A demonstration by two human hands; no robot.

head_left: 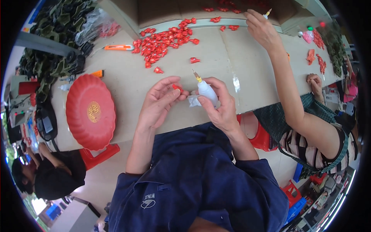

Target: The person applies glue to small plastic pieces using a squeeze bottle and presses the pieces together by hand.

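Between the thumb and fingers of my left hand (160, 98) is a small red plastic part (177, 88). My right hand (224, 104) grips a white squeeze bottle (207, 92) with a yellow collar and a thin needle tip pointing up and away from me. A crumpled white tissue (194, 101) is tucked against the bottle on its left side. The two hands are close together above the near part of the table (174, 120). Two loose red parts lie just beyond them, and a large pile of red parts (158, 44) spreads farther back.
A red scalloped tray (85, 127) lies at left, near an orange cutter (119, 47). Dark green and black parts (58, 50) heap up at far left. At right, a co-worker's arm (284, 77) reaches over the table with a needle-tipped bottle (267, 14). A shelf frame (119, 17) borders the back.
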